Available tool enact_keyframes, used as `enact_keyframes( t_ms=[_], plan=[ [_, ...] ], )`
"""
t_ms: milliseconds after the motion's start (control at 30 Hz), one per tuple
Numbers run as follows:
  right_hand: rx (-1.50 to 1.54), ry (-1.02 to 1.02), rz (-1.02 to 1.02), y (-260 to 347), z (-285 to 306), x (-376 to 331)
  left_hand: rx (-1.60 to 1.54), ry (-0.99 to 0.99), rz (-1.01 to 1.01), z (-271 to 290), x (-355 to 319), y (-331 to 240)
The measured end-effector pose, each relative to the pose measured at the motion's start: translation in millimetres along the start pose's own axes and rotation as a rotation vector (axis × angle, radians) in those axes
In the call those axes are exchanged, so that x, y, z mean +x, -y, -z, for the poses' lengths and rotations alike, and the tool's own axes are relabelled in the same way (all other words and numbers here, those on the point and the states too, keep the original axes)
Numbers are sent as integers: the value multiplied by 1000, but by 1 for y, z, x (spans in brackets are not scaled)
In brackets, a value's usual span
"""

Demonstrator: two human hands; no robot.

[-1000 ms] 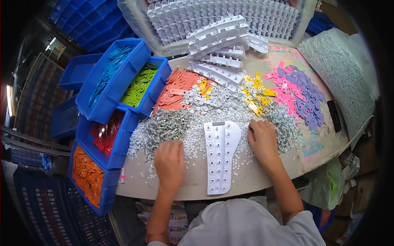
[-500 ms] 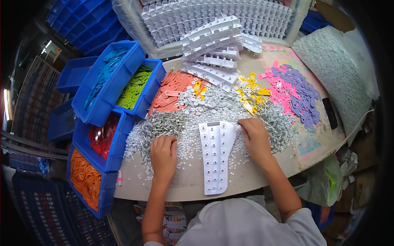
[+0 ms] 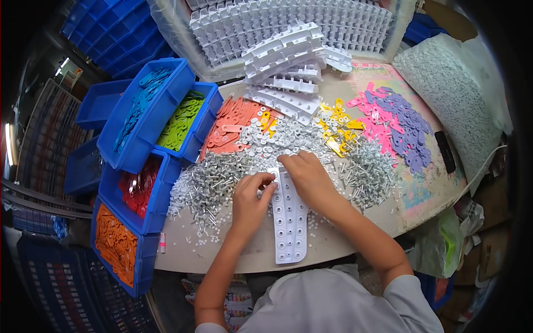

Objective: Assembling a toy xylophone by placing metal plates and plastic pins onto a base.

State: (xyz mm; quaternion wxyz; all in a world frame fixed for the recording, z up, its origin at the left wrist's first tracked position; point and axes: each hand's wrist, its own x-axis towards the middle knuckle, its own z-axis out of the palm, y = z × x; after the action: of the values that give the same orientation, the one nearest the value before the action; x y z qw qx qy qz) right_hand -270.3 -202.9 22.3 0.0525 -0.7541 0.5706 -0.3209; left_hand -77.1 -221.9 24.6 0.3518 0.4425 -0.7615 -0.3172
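A white plastic holder plate [image 3: 289, 233] with long rows of round pegs lies at the near middle of the table. My left hand [image 3: 251, 201] is at its upper left edge, thumb and forefinger curled together; whatever small piece they pinch is too small to make out. Over the plate's upper right end is my right hand [image 3: 307, 176], its fingers bent and close together, and their grip is partly hidden. Just beyond both hands spreads a heap of small white round caps [image 3: 277, 140]. Metal rivets lie in a left pile [image 3: 214, 176] and a right pile [image 3: 369, 169].
Blue bins [image 3: 145, 219] at the left hold blue, green, red and orange tabs. Coral tabs [image 3: 229, 125], yellow tabs [image 3: 338, 130], pink tabs [image 3: 377, 119] and purple tabs [image 3: 411, 133] lie loose. White strips [image 3: 286, 53] are stacked behind; a dark phone [image 3: 445, 152] lies at right.
My left hand has moved right from the rivet pile to the plate's upper edge. My right hand has swung left from beside the plate to over its top end.
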Motion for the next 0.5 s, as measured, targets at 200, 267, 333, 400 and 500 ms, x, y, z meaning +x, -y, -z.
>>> enact_keyframes(
  t_ms=[200,267,333,400,500],
  plan=[
    [-49,44,156,3,3,4,46,-16,-79,-14,9,4],
    [15,-93,102,0,13,4,55,-4,-70,-15,10,5],
    [-76,-115,39,-10,32,1,70,1,-53,-15,8,5],
    [-173,-138,-32,-25,45,-10,23,-28,-48,-17,9,2],
    [-289,-118,-185,-50,47,-26,78,-12,-69,-23,10,4]
  ],
)
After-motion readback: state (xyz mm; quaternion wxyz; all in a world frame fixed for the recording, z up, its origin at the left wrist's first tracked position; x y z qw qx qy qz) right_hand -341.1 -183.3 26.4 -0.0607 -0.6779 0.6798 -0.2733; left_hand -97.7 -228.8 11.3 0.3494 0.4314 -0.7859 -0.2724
